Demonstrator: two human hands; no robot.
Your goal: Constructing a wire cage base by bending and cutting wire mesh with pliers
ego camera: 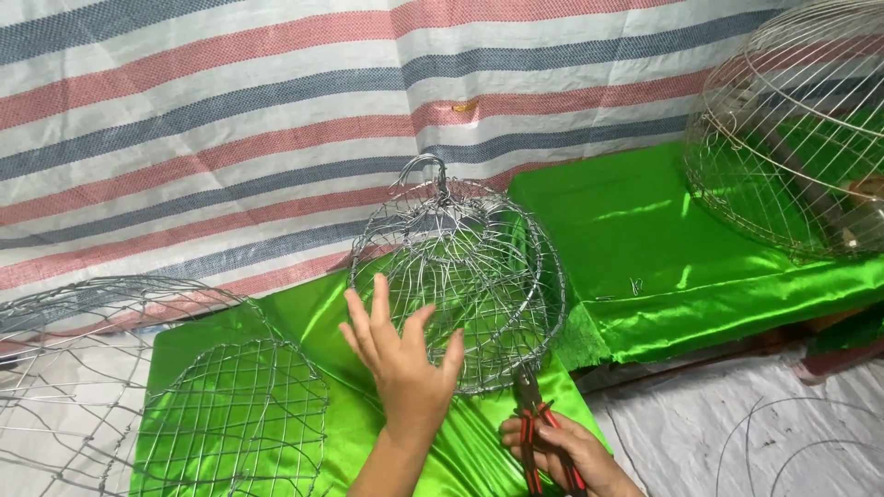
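Two hands are all I see of myself from the head view, both low at about 6 o'clock. My left hand point(402, 361) is spread wide, fingers fanned, resting against the near side of a round wire basket point(458, 281) that stands on edge on the green cloth point(645, 248) covering the desk, a wire hook at its top. My right hand point(568, 451) is wrapped tight around red-and-black pliers point(537, 423), whose nose points up at the basket's lower rim at roughly 5 o'clock of the basket; whether it touches the wire I cannot tell. At 8 o'clock lies a flat round wire mesh lid point(241, 419), beside a larger wire frame point(64, 368) at 9 o'clock. At 2 o'clock sits a big domed wire basket point(792, 138). A striped tarp point(230, 120) hangs behind.
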